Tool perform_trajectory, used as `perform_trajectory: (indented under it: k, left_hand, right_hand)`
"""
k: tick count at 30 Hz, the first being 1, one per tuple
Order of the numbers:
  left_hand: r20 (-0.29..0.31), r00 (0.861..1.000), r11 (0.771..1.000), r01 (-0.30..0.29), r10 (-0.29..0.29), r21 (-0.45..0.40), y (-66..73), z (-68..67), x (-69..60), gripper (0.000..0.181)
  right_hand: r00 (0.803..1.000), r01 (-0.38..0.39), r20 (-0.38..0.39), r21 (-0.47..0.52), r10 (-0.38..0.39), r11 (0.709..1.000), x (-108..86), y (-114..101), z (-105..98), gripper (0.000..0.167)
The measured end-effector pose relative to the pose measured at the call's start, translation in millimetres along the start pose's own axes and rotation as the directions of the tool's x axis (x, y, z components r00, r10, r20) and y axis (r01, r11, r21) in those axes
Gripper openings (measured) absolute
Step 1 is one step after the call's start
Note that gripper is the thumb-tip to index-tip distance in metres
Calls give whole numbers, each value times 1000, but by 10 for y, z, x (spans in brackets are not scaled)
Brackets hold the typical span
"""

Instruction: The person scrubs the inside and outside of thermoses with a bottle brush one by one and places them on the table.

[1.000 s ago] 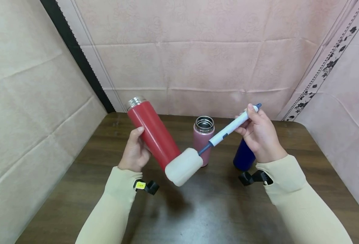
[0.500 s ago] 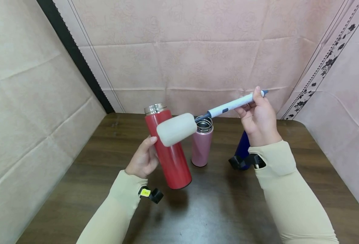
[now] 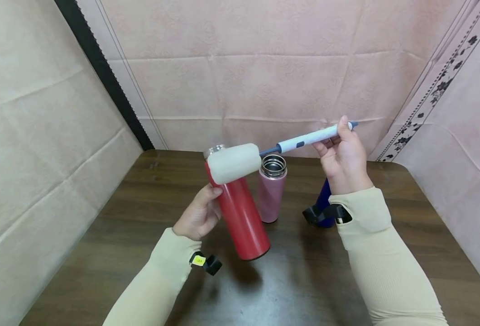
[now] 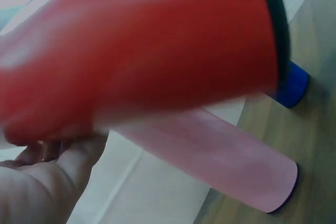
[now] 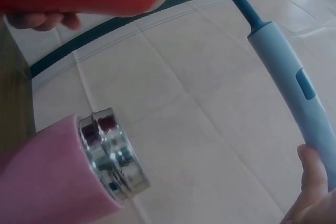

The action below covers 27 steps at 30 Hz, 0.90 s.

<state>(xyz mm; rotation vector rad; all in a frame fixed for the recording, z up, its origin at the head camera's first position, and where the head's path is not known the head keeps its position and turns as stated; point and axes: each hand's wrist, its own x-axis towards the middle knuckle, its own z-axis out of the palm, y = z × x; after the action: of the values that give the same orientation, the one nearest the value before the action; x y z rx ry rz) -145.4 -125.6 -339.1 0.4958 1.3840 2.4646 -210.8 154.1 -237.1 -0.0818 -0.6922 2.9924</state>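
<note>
Head view, left hand (image 3: 199,215): wrapped around the red bottle (image 3: 244,222), thumb on its near side, holding it tilted in the air, its base toward me and to the right.
Head view, right hand (image 3: 346,165): pinches the sponge brush (image 3: 295,144) near the end of its pale blue handle.
Head view, sponge head (image 3: 233,164): in front of the red bottle's upper end, hiding part of the metal neck; whether they touch, I can't tell.
Head view, pink bottle (image 3: 270,197): uncapped, upright on the wooden table (image 3: 297,285), its mouth just below the brush's stem.
Head view, blue bottle (image 3: 324,194): partly hidden behind the right hand and its wrist camera (image 3: 320,214).
Left wrist view, red bottle: blurred across the top, fingers clamped on its underside; pink and blue bases show beyond.
Right wrist view, handle: thumb pressed against it; the sponge sits by the red bottle's mouth end, cropped above.
</note>
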Motion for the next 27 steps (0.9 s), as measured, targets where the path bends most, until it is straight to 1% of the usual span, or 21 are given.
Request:
perform_trajectory:
  k: [2, 4, 8, 11, 15, 20, 23, 27]
  left_hand:
    - [-35, 999, 1000, -25, 25, -4, 10, 10, 8, 32]
    - [-90, 995, 999, -49, 47, -17, 35, 7, 5, 32]
    - [-188, 977, 990, -119, 104, -74, 106, -24, 10, 35]
    - [-232, 964, 981, -162, 134, -103, 167, -48, 12, 40]
    - [-281, 949, 976, -182, 141, -122, 219, -89, 6, 45]
    - [-338, 926, 970, -216, 168, -109, 253, -155, 33, 49]
    - [-375, 907, 965, -243, 189, -102, 259, -188, 58, 50]
    - [-424, 883, 959, -264, 199, -99, 258, -205, 79, 51]
  right_hand:
    - [1000, -9, 12, -24, 9, 1000, -11, -4, -22, 18]
    - [999, -18, 25, -67, 20, 998, -34, -10, -52, 18]
    - [997, -53, 42, -135, 59, 989, -80, -25, -137, 19]
    - [994, -86, 53, -155, 96, 984, -108, -34, -210, 18]
    - [990, -102, 77, -183, 117, 978, -148, -36, -293, 17]
    - [987, -71, 125, -226, 101, 972, -201, -36, -372, 18]
    - [985, -34, 155, -245, 74, 969, -247, -37, -395, 19]
    - [979, 7, 199, -250, 44, 968, -292, -17, -411, 19]
